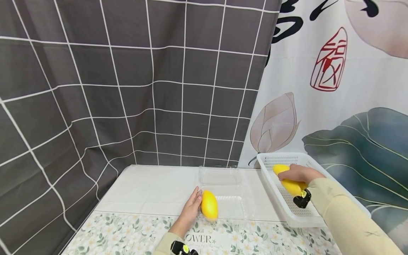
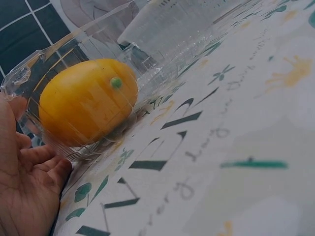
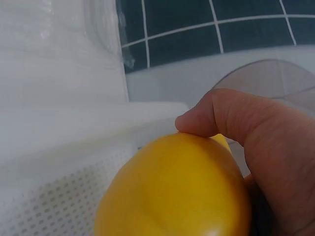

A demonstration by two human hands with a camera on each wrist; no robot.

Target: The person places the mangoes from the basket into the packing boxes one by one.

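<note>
A yellow mango (image 1: 209, 205) sits at the left side of a clear plastic box (image 1: 232, 207) whose lid (image 1: 220, 176) lies folded back behind it. In the left wrist view this mango (image 2: 88, 101) shows a green dot on its end. My left hand (image 1: 190, 207) holds the box's left side, fingers low against the plastic. Over at the right, my right hand (image 1: 301, 173) grips a yellow mango (image 1: 293, 186) inside a white perforated basket (image 1: 280, 209). Yellow shows on both sides of those fingers; whether this is one mango or two, I cannot tell.
A white surface and a flowered cloth with printed lettering (image 1: 204, 239) cover the table. Behind stands a dark grey curtain (image 1: 165, 99) with white grid lines. A printed white curtain (image 1: 280, 85) hangs behind the basket at the right.
</note>
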